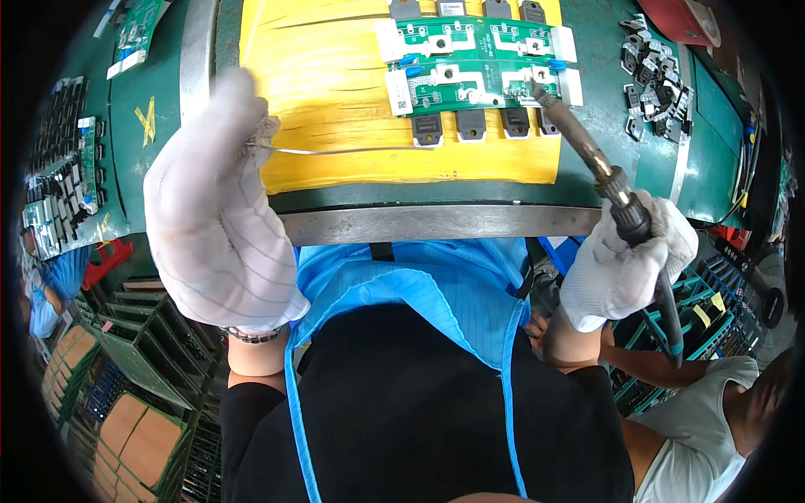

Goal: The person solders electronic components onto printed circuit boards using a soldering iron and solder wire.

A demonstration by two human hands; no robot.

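My left hand (pixel 214 201), in a white glove, pinches a thin length of solder wire (pixel 352 152) whose free end reaches right, over the yellow mat. My right hand (pixel 629 260), gloved as well, grips a soldering iron (pixel 616 189) by its dark handle. The iron slants up and left, its tip at the lower right of a green circuit board (pixel 457 86); whether it touches the board I cannot tell. A second green board (pixel 478 38) lies directly behind. Black power components (pixel 470 126) stick out along the boards' near and far edges.
Beneath the boards is a yellow mat (pixel 335 101) on a green bench with a metal front edge (pixel 436 222). Loose metal-and-black parts (pixel 658 80) are heaped at right beside a red container (pixel 679 21). Stacked assemblies (pixel 63 168) sit far left. Another person (pixel 713 411) is at lower right.
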